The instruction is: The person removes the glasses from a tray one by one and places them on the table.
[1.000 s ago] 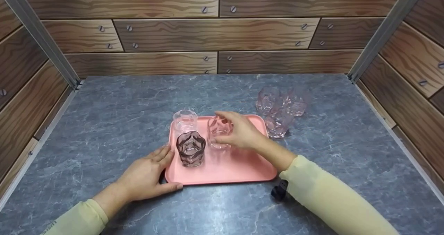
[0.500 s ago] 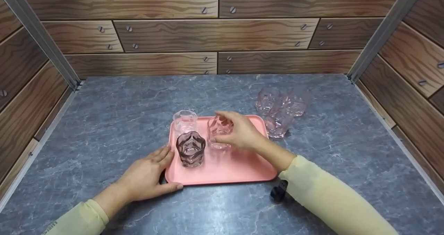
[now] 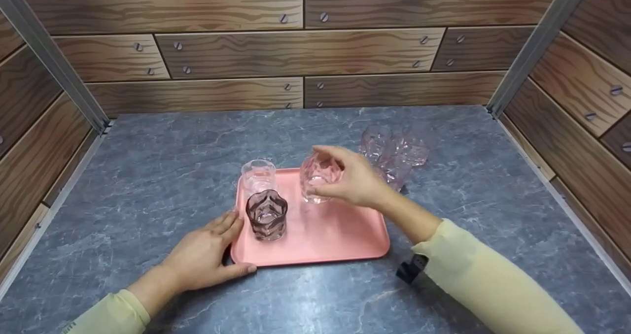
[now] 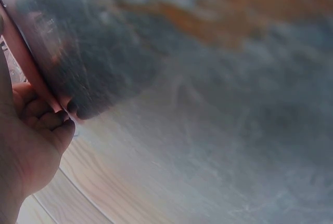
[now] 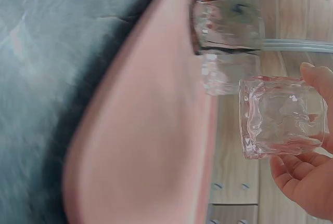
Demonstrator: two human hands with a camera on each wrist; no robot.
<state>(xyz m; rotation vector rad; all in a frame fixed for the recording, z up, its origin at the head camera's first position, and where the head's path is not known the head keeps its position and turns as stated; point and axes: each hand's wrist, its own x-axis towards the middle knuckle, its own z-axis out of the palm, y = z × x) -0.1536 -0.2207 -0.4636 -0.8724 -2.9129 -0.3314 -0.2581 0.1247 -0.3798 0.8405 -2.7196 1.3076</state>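
Note:
My right hand (image 3: 360,179) grips a clear, faceted drinking glass (image 3: 315,180) between thumb and fingers, above the back middle of a pink tray (image 3: 320,248). In the right wrist view the held glass (image 5: 281,117) shows apart from the tray. My left hand (image 3: 199,255) rests against the tray's front left corner, fingers on its left rim and thumb along its front. A smoky dark glass (image 3: 267,216) stands upright on the tray's left side. Just behind it is a clear glass (image 3: 259,174). The left wrist view has my left fingers (image 4: 49,120) touching the tray rim (image 4: 26,63).
Several pinkish clear glasses (image 3: 377,142) stand grouped on the grey marbled table (image 3: 172,147) behind the tray's right side, partly hidden by my right hand. Wood-patterned panels (image 3: 296,53) close off the back and sides. A black strap (image 3: 411,269) hangs at my right sleeve.
My right hand has lifted the clear glass up off the tray and shifted slightly right and back. My left hand keeps its place on the tray. The whole head view has shifted slightly.

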